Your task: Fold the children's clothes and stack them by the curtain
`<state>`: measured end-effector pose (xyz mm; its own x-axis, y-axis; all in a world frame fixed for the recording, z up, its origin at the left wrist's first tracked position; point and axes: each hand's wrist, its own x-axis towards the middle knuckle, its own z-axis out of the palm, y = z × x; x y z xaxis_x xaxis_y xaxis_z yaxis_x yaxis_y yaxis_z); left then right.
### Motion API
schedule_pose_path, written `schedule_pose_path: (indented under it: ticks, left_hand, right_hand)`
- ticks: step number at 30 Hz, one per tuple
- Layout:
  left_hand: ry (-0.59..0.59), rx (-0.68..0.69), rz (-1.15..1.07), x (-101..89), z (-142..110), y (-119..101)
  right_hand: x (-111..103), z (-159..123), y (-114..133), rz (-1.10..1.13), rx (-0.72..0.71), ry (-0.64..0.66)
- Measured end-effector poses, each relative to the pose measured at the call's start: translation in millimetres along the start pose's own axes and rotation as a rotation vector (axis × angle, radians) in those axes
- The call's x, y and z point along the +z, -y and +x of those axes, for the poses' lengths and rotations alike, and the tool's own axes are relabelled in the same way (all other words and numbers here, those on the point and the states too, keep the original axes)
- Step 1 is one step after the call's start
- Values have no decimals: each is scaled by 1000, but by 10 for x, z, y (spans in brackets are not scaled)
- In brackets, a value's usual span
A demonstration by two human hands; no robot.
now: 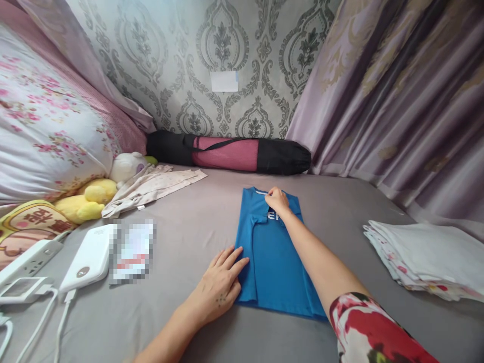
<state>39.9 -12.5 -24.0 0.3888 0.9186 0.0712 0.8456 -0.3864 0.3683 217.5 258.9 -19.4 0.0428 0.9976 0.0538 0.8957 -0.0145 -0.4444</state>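
Note:
A blue T-shirt (278,267) lies on the grey bed sheet (181,262), its left side and sleeve folded inward over the body. White lettering shows partly below the neckline. My left hand (223,280) rests flat with fingers spread on the shirt's left edge. At the collar, my right hand (278,200) pinches the fabric near the neckline, and its forearm crosses over the shirt's right side, hiding part of it.
Folded white cloths (427,257) are stacked at the right. A rolled bag (227,154) lies along the wall. To the left are a pale garment (155,186), a yellow plush toy (91,199), a white power bank (91,257), a power strip (32,257) and a blurred packet (132,252).

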Motion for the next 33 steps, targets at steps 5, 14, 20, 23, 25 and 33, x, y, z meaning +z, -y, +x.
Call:
schedule_pose_path:
  ticks: [5, 14, 20, 23, 25, 33]
  left_hand:
    - [0, 1, -2, -14, 0, -4]
    - [67, 117, -86, -73, 9, -34]
    - [88, 71, -187, -147, 4, -18]
    - [25, 92, -244, -135, 5, 4]
    - [-12, 103, -271, -121, 4, 9]
    - [-147, 119, -290, -85, 2, 95]
  right_hand:
    - [-13, -167, 114, -207, -138, -91]
    - [460, -451, 526, -213, -493, 224]
    - [594, -351, 584, -199, -367, 202]
    - [600, -331, 609, -189, -345, 181]
    - [583, -320, 616, -171, -348, 186]
    - [138, -333, 253, -12, -462, 196]
